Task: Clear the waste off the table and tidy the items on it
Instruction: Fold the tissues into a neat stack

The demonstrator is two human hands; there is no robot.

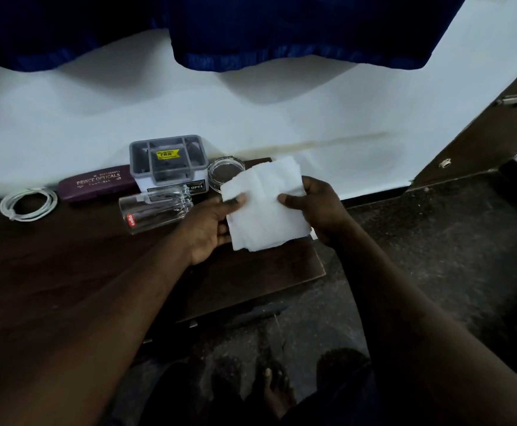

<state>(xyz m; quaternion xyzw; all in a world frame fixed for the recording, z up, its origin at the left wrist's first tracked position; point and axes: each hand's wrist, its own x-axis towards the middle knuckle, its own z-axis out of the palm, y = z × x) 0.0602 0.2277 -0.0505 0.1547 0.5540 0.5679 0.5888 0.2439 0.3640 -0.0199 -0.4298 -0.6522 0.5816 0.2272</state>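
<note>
Hiding part of dish (224, 173): tissue (265, 210)

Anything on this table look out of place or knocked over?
Yes: the clear Cello drinking glass lies on its side in front of the grey organiser box, instead of standing upright. Nothing looks spilled.

paper napkin (265, 207): plain white, faint crease lines.
glass tumbler (156, 212): clear, fluted at one end; small red label, white lettering.
spectacle case (97, 182): maroon-purple, pale lettering.
organiser box (168, 164): grey top, white body; yellow sticker with black print; black band with white letters.
cable coil (28, 204): white.
round glass dish (225, 173): clear.
table (66, 256): dark brown wood grain.
curtain (251, 32): deep blue.
wall (312, 112): pale white, one yellowish streak.
floor (435, 241): dark, speckled.
door (497, 133): brown.
</note>
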